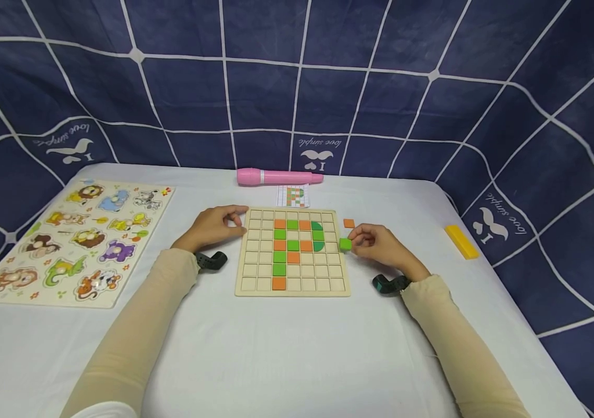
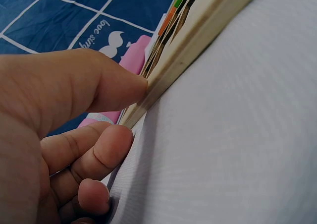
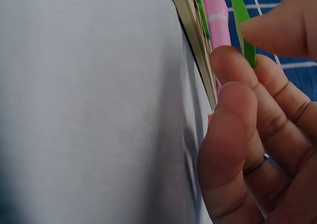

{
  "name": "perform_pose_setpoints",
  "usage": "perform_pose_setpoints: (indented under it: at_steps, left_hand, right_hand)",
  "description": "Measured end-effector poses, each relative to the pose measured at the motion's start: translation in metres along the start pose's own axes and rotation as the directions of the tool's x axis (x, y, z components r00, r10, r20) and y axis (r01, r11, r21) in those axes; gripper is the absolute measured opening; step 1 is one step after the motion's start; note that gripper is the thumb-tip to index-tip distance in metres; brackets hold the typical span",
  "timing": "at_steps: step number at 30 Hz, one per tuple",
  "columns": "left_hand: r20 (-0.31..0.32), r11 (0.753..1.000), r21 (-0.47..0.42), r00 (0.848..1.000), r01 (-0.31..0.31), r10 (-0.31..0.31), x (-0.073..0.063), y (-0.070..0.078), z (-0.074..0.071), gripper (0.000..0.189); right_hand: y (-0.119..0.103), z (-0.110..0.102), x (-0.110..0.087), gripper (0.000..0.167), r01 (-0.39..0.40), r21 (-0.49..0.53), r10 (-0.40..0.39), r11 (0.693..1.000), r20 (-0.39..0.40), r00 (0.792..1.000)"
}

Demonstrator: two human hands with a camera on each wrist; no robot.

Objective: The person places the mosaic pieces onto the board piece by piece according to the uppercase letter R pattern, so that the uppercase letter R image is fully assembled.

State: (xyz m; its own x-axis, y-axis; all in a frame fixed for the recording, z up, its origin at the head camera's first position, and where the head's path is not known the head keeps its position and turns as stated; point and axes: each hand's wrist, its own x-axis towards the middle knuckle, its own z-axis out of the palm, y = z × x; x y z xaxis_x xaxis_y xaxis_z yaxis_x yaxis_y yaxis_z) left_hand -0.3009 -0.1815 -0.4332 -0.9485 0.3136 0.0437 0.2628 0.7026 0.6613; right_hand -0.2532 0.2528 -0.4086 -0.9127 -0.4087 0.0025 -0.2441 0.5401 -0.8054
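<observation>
A square wooden grid board (image 1: 292, 294) lies in the middle of the table. Orange and green square tiles (image 1: 279, 257) fill some of its cells, along with two rounded green pieces (image 1: 318, 246). At the board's left side, my left hand (image 1: 214, 227) touches the edge with the thumb, its index finger reaching to the far corner. My right hand (image 1: 380, 247) pinches a green square tile (image 3: 243, 30) between thumb and fingers, just beyond the board's right edge. A loose orange tile (image 1: 349, 223) lies on the table beyond that hand.
Behind the board are a small pattern card (image 1: 297, 196) and a pink microphone-shaped object (image 1: 278, 177). An animal puzzle board (image 1: 74, 241) lies at the left. A yellow block (image 1: 461, 241) sits near the table's right edge. Dark blue cloth (image 1: 260, 98) hangs around the table.
</observation>
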Motion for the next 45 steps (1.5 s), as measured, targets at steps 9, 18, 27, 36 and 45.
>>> perform_pose_setpoints:
  at_steps: [9, 18, 27, 36, 45]
  left_hand:
    - [0.008, 1.0, 0.005, 1.0, 0.002, -0.002, 0.001, 0.001, -0.001, 0.064]
    - [0.013, 1.0, -0.002, 1.0, 0.011, -0.011, 0.001, 0.001, -0.002, 0.064]
    - [0.016, 1.0, 0.0, 1.0, 0.021, -0.021, 0.001, 0.002, -0.002, 0.064]
    - [0.018, 1.0, 0.004, 1.0, 0.022, -0.022, 0.001, 0.002, -0.002, 0.065]
    - [0.018, 1.0, 0.009, 1.0, 0.023, -0.023, 0.002, 0.001, -0.001, 0.065]
  right_hand:
    - [-0.014, 0.009, -0.006, 0.025, 0.047, 0.034, -0.052, 0.998, 0.13, 0.99]
    - [-0.027, 0.017, -0.008, 0.02, 0.105, 0.058, -0.118, 0.993, 0.33, 0.936]
    - [-0.034, 0.029, -0.011, 0.016, 0.154, 0.024, -0.15, 0.988, 0.4, 0.904]
    - [-0.038, 0.037, -0.011, 0.016, 0.174, -0.003, -0.158, 0.985, 0.399, 0.903]
    - [-0.041, 0.038, -0.011, 0.019, 0.155, -0.027, -0.13, 0.988, 0.408, 0.904]
